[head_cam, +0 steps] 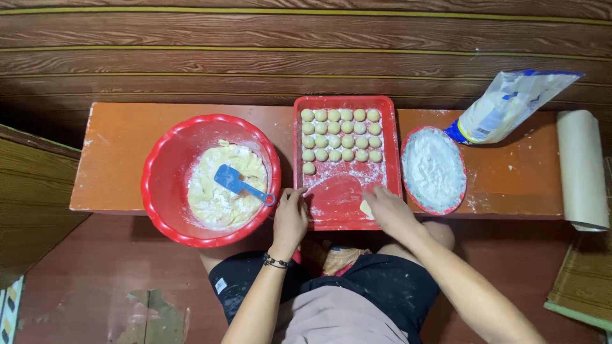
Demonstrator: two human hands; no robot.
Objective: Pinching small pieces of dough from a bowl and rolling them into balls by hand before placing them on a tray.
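- While the head camera looks straight down, a person sits at a low orange worktop (121,153) with both hands at the near edge of a red tray (347,213).
- Left hand (290,216): rests at the tray's near left corner, fingers curled loosely; it grips nothing that can be seen. A dark bead bracelet (275,261) circles the wrist.
- Right hand (389,207): lies palm down on the tray's near right part, fingers closed over a pale piece of dough (366,208), of which only an edge shows.
- Dough balls (341,134): small, round and pale, set in neat rows across the far half of the tray, with a single ball starting a further row at the left. Flour dusts the tray floor around them.
- Red bowl (162,159): just left of the tray, holding a soft mass of dough (220,191) with a blue spatula (239,183) lying across it, its handle reaching the rim close to the left hand.
- Red plate (456,194): just right of the tray, heaped with white flour.
- Flour bag (503,105): open and tilted, beyond the plate.
- Paper roll (581,165): at the worktop's right end.
- Hard to make out: the right hand's fingertips and most of the dough beneath them; the person's lap hides the floor below the worktop.
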